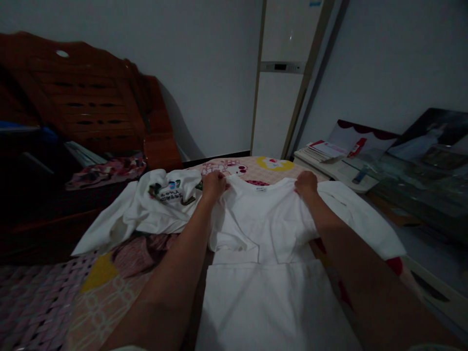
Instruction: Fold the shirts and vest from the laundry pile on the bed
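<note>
A white T-shirt [263, 229] lies spread on a bed with a patterned sheet [106, 292], its collar pointing away from me. My left hand [214, 185] is closed on the shirt's left shoulder. At the right shoulder, my right hand [306, 185] grips the cloth with curled fingers. The left sleeve is folded inward; the right sleeve [361, 219] lies stretched out to the right. A second white garment with a printed design [161, 204] lies crumpled just left of my left hand.
A dark wooden headboard or bench [80, 102] stands at the left with pink cloth [109, 170] on it. A tall white air conditioner [281, 78] stands in the corner. A low white table [343, 168] with papers and framed pictures [431, 136] is at the right.
</note>
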{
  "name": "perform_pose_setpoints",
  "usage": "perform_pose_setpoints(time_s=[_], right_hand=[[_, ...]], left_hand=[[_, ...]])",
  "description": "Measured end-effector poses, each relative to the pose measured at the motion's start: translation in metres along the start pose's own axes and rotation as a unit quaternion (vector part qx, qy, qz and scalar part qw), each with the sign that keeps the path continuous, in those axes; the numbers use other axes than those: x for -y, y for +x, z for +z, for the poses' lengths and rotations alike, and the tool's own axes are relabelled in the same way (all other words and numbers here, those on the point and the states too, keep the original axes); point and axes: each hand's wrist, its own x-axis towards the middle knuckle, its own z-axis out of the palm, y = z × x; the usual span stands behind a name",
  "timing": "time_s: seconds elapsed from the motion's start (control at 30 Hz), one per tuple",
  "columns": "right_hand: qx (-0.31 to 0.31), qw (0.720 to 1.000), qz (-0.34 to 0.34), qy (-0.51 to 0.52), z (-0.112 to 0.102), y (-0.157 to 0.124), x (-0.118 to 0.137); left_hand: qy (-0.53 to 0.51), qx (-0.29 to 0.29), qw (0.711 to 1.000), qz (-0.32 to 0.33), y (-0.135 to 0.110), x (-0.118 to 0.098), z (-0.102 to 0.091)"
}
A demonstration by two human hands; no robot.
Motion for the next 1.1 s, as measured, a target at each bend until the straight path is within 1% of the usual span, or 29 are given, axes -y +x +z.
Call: perform_pose_setpoints(time_s=[0.07, 0.17, 0.27, 0.33, 0.43, 0.47, 0.53, 0.63, 0.73, 0.8, 0.87, 0.97, 1.03, 1.1], right_hand=[[-0.019, 1.000, 0.009, -0.019, -0.001, -0.008, 0.007], [-0.014, 0.997, -0.026, -0.066, 0.003, -0.023, 0.019], [0.009, 0.993, -0.056, -0.100, 0.011, -0.032, 0.027], [0.009, 0.993, -0.063, -0.105, 0.016, -0.035, 0.028], [0.009, 0.993, -0.066, -0.096, 0.024, -0.038, 0.022], [0.016, 0.993, -0.073, -0.090, 0.026, -0.038, 0.019], [0.038, 0.992, -0.104, -0.069, 0.027, -0.037, 0.013], [0.054, 0.988, -0.145, -0.022, 0.018, -0.035, 0.004], [0.034, 0.991, -0.124, 0.021, -0.004, -0.038, -0.003], [0.038, 0.992, -0.111, 0.047, -0.019, -0.046, -0.007], [0.076, 0.985, -0.131, 0.087, -0.028, -0.059, -0.010], [0.150, 0.965, -0.175, 0.121, -0.028, -0.079, -0.012], [0.170, 0.965, -0.170, 0.107, -0.028, -0.089, -0.010], [0.167, 0.966, -0.165, 0.105, -0.034, -0.096, -0.003]], left_hand=[[0.107, -0.018, 0.993, 0.038, -0.003, -0.004, -0.001], [0.194, 0.007, 0.979, 0.059, -0.011, -0.006, 0.002], [0.238, 0.039, 0.968, 0.070, -0.019, -0.007, 0.005], [0.251, 0.039, 0.964, 0.079, -0.023, -0.007, 0.006], [0.268, 0.018, 0.961, 0.073, -0.026, -0.007, 0.008], [0.276, 0.022, 0.959, 0.065, -0.026, -0.005, 0.009], [0.287, 0.054, 0.955, 0.056, -0.026, -0.001, 0.013], [0.286, 0.108, 0.948, 0.083, -0.023, 0.006, 0.015], [0.264, 0.119, 0.950, 0.115, -0.019, 0.009, 0.013], [0.229, 0.116, 0.956, 0.141, -0.016, 0.010, 0.010], [0.198, 0.126, 0.958, 0.168, -0.015, 0.012, 0.008], [0.187, 0.172, 0.951, 0.174, -0.014, 0.015, 0.003], [0.175, 0.183, 0.954, 0.162, -0.013, 0.017, -0.005], [0.154, 0.167, 0.962, 0.150, -0.009, 0.018, -0.018]])
